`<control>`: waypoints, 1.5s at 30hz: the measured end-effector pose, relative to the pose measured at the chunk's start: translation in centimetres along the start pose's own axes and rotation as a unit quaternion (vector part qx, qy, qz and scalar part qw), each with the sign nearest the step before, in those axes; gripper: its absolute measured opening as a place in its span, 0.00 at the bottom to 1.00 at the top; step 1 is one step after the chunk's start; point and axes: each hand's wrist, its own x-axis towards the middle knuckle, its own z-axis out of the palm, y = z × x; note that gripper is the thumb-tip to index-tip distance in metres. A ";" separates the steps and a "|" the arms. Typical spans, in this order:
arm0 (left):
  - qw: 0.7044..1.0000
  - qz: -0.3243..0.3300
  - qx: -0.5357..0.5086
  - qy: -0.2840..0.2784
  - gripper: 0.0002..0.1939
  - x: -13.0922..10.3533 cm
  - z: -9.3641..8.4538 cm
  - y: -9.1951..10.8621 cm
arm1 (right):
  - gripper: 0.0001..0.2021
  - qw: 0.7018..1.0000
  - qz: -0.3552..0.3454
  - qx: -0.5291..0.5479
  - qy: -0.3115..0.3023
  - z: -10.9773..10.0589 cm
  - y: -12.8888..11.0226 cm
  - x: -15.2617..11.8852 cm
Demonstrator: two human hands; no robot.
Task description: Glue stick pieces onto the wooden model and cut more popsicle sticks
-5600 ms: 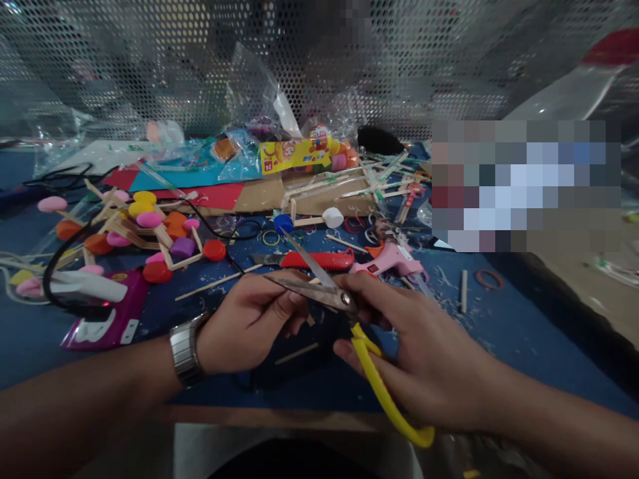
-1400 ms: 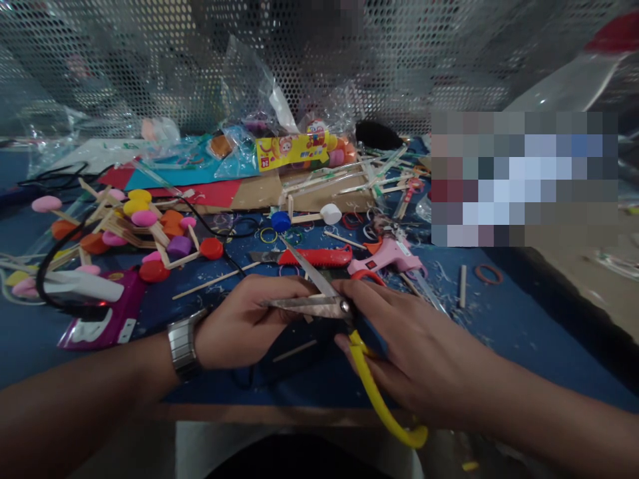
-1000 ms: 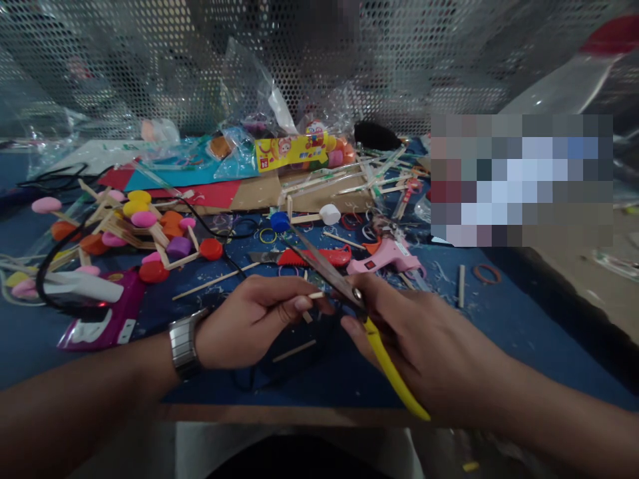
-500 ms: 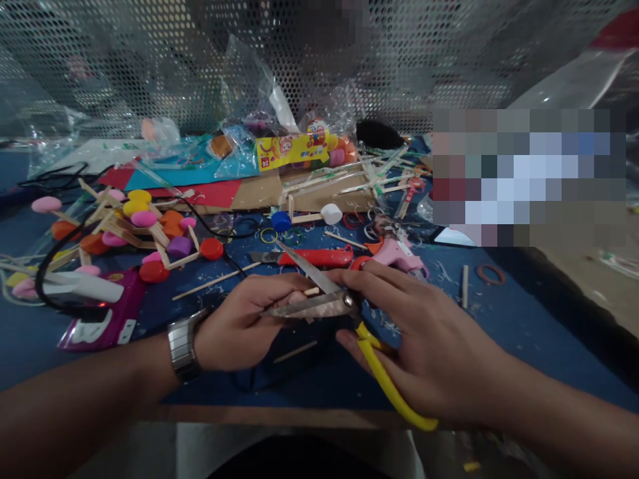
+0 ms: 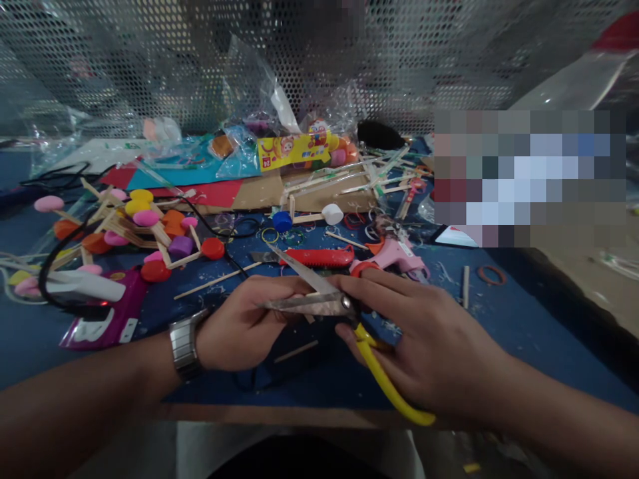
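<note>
My right hand (image 5: 419, 332) grips a pair of scissors (image 5: 312, 305) with yellow handles, its blades spread apart and pointing left. My left hand (image 5: 249, 326), with a metal watch on the wrist, is pinched closed behind the lower blade. It holds a thin wooden stick, now mostly hidden by the fingers and blades. Just under the lower blade a small bit of wood (image 5: 310, 319) shows. Beyond the hands lie a red utility knife (image 5: 317, 257) and a pink glue gun (image 5: 397, 256).
To the left is a pile of joined wooden sticks with coloured caps (image 5: 142, 218), beside a purple packet (image 5: 107, 319). A stick piece with blue and white caps (image 5: 307, 217) lies further back. Behind are a yellow-labelled bag (image 5: 294, 152), cardboard and loose sticks. A perforated metal panel (image 5: 200, 60) stands at the back.
The scissors have shifted slightly left over my left fingers. The stick end seen between the blades no longer shows there, and a small wood bit appears below the lower blade.
</note>
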 end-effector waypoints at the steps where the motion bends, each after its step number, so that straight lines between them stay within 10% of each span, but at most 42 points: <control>1: 1.000 -0.006 0.009 0.004 0.13 -0.1 0.0 0.0 | 0.17 1.000 -0.006 -0.005 0.006 0.1 0.1 -0.1; 13: 0.993 -0.119 -0.015 0.016 0.19 -0.6 0.2 -0.2 | 0.20 1.000 0.028 -0.008 0.008 -0.5 0.1 0.2; 45: 0.995 -0.029 -0.091 -0.027 0.12 -0.6 0.1 -0.8 | 0.19 0.999 0.006 0.044 -0.009 -0.4 0.0 0.0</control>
